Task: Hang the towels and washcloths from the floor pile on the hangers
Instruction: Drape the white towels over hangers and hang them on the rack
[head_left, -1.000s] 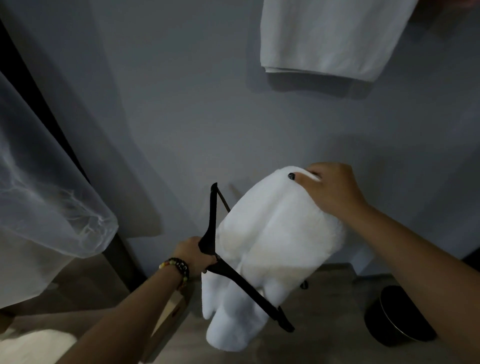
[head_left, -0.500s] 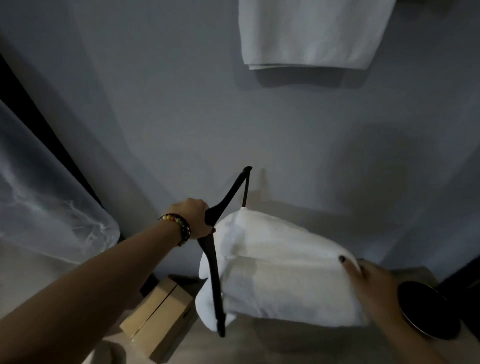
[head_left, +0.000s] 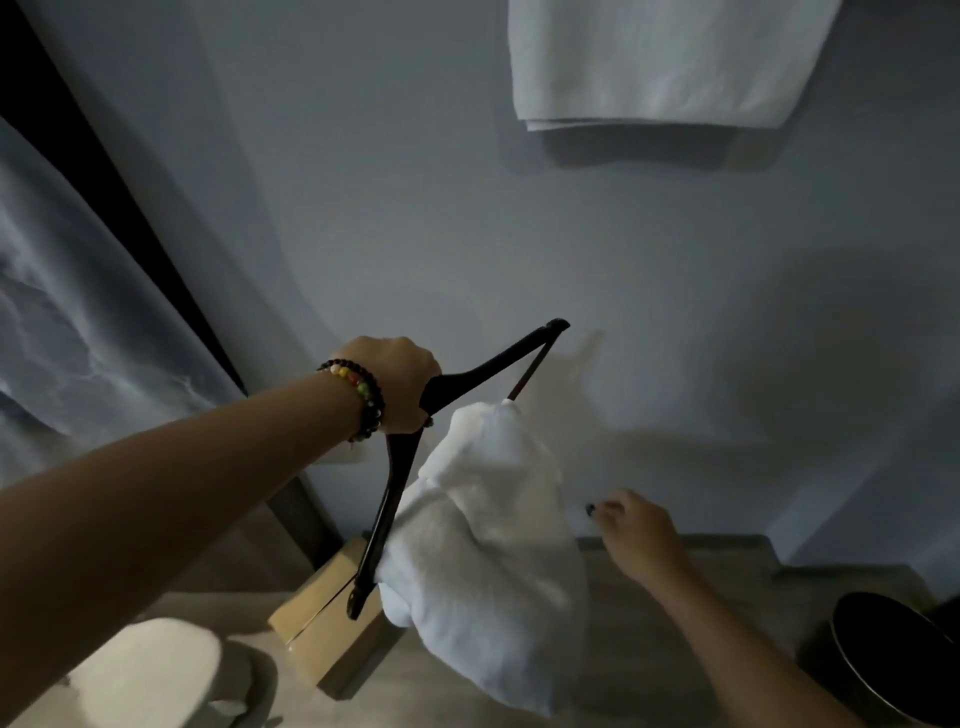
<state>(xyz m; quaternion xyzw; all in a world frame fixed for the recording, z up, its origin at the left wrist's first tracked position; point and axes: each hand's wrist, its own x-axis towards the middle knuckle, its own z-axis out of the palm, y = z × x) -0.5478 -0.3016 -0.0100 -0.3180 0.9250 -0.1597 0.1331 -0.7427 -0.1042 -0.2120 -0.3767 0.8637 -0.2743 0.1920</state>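
The left hand (head_left: 397, 382) grips a black hanger (head_left: 395, 483) at its neck; a white towel (head_left: 483, 551) droops over its bar, above the floor (head_left: 675, 623); the right hand (head_left: 636, 535), fingers loose, holds nothing, just beside the towel.

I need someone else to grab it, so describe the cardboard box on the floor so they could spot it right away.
Start at the grey wall and follow it down to the wooden floor. The cardboard box sits there just below the lower tip of the black hanger held in the left hand. It is tan and hard-edged, unlike the soft white towel beside it and the round black bin at the far right.
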